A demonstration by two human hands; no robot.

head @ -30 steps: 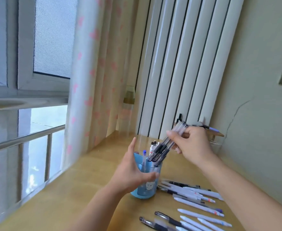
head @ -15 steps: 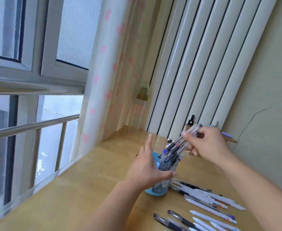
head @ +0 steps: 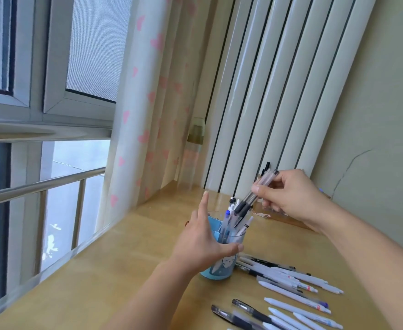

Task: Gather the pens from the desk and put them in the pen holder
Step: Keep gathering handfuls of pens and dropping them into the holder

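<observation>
From the head camera, the right hand [head: 288, 196] pinches a small bundle of clear-barrelled pens with dark grips [head: 255, 198] between thumb and curled fingers, gripping near the cap ends. The bundle slants down and to the left, so its long axis runs from the hand toward the mouth of the translucent blue plastic pen holder with a cartoon animal on its side [head: 221, 263]. The dark tips look to be just inside the rim, among the pens already standing there, though how deep they sit is hard to tell.

The left hand [head: 200, 241] steadies the holder: its thumb wraps across the near wall while the other fingers stretch straight up along the far side, so the cup is braced rather than clenched. The holder stands upright on the light wooden tabletop [head: 114, 267].

To the right of the holder, a loose spread of white and dark pens [head: 291, 289] lies flat on the tabletop, below the right forearm and nearer to that hand than to the left. The job seems partly done; many pens remain outside.
</observation>
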